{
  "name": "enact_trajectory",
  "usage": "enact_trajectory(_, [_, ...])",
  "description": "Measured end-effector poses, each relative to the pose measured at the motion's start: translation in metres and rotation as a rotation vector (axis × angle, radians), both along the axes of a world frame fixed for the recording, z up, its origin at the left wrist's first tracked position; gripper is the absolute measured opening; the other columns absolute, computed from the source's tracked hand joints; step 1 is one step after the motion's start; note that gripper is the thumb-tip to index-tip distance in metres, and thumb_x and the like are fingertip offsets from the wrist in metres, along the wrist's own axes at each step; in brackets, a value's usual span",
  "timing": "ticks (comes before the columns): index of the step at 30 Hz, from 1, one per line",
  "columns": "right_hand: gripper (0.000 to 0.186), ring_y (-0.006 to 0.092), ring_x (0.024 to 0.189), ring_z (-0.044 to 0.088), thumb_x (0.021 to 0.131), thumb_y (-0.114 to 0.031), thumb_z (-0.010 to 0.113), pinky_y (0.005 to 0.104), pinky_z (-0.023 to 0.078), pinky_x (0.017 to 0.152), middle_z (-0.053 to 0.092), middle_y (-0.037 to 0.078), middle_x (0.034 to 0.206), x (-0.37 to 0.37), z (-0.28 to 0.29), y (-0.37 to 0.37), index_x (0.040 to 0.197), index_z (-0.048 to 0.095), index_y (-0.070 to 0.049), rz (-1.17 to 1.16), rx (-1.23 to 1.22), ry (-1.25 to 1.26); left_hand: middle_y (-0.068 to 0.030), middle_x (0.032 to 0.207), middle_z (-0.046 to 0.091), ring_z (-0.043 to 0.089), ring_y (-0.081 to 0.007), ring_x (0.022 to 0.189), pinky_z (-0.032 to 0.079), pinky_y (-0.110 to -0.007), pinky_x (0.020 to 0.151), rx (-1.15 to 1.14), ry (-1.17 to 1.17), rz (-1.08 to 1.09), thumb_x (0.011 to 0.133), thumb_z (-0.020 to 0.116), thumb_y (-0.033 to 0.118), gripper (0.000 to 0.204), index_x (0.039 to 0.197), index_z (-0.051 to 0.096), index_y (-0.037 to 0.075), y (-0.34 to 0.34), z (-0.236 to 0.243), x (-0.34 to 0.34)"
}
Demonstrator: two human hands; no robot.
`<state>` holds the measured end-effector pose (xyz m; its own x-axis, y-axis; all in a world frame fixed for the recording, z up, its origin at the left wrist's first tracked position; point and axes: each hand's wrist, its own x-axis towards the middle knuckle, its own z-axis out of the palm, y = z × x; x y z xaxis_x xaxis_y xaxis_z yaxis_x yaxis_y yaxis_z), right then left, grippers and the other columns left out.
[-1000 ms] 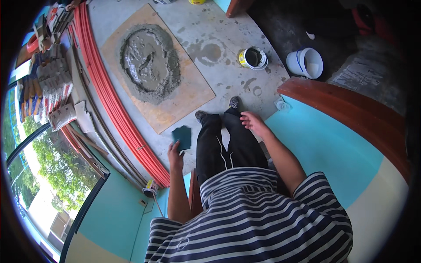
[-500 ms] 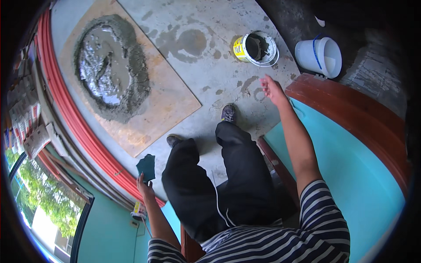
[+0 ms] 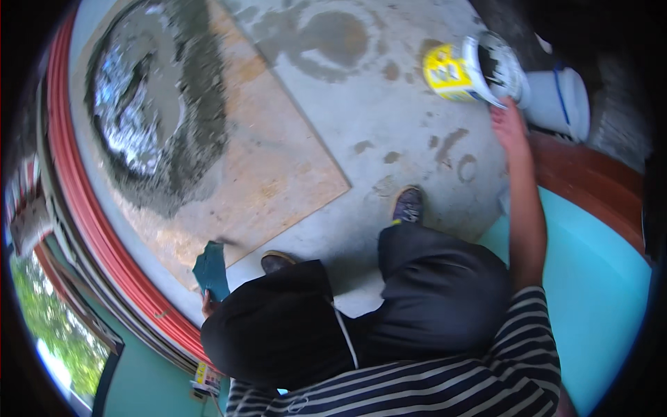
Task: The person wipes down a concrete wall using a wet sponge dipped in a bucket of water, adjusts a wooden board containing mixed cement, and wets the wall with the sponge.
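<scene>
My right hand reaches out to the rim of a small yellow and white bucket with dark mortar inside; it touches the rim, and the grip itself is hard to make out. My left hand is mostly hidden behind my knee and holds a dark teal flat trowel upright near the corner of a plywood board. A ring of wet grey mortar lies on that board. My black trousers and shoes fill the lower middle.
A larger white bucket stands right behind the small one. Red pipes run along the left wall edge. A brown wooden sill and a turquoise wall are on my right. The concrete floor has wet patches.
I have bent down closer to the floor. My right hand moved forward from beside my foot to the small bucket's rim. The left hand still holds the trowel.
</scene>
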<state>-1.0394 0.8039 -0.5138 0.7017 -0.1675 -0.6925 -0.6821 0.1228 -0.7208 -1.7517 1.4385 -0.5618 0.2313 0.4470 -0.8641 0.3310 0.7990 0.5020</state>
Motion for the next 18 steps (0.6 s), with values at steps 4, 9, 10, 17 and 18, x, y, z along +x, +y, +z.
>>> enact_trajectory(4, [0.026,0.0057,0.067,0.048,0.084,-0.038,0.062,0.0156,0.04,0.057,0.054,-0.004,0.082,-0.046,0.017,-0.106,0.096,0.059,-0.014,-0.028,-0.424,-0.089,-0.0093,0.113,0.057,0.055,-0.0193,0.103,0.042,-0.036,0.091,0.009,-0.208,0.302,0.091,0.052,0.015,0.035,0.125,0.044,0.01,-0.048,-0.061,0.018])
enact_trajectory(9, [0.032,0.0098,0.045,0.047,0.085,-0.042,0.053,0.026,0.033,0.041,0.051,0.0,0.055,-0.172,0.01,-0.136,0.074,0.054,-0.012,0.306,-0.685,0.189,-0.0056,0.117,0.058,0.055,-0.0199,0.104,0.041,-0.036,0.09,0.3,-0.331,0.577,0.09,0.054,0.015,0.026,0.115,0.056,0.01,-0.005,0.021,-0.035])
enact_trajectory(10, [0.032,0.0107,0.046,0.048,0.085,-0.042,0.053,0.026,0.034,0.041,0.051,0.001,0.055,-0.192,0.023,-0.154,0.076,0.055,-0.011,0.351,-0.752,0.276,-0.0064,0.114,0.06,0.055,-0.0208,0.103,0.04,-0.036,0.09,0.302,-0.331,0.746,0.088,0.057,0.016,0.025,0.112,0.058,0.01,-0.015,0.024,-0.032])
enact_trajectory(17, [0.037,0.0165,0.051,0.059,0.086,-0.036,0.053,0.0284,0.045,0.05,0.062,0.013,0.06,-0.268,0.045,-0.285,0.078,0.059,0.0,1.238,-1.316,0.553,-0.0076,0.111,0.061,0.054,-0.021,0.102,0.039,-0.04,0.087,0.406,-0.369,0.945,0.085,0.061,0.014,0.023,0.107,0.058,0.01,-0.032,0.023,-0.129])
enact_trajectory(18, [0.037,0.0166,0.052,0.06,0.086,-0.036,0.053,0.0284,0.045,0.05,0.062,0.013,0.061,-0.262,0.07,-0.282,0.077,0.059,0.0,1.339,-1.408,0.595,-0.008,0.112,0.061,0.054,-0.0204,0.102,0.039,-0.041,0.086,0.351,-0.526,0.915,0.085,0.062,0.014,0.023,0.107,0.058,0.01,-0.04,0.027,-0.117])
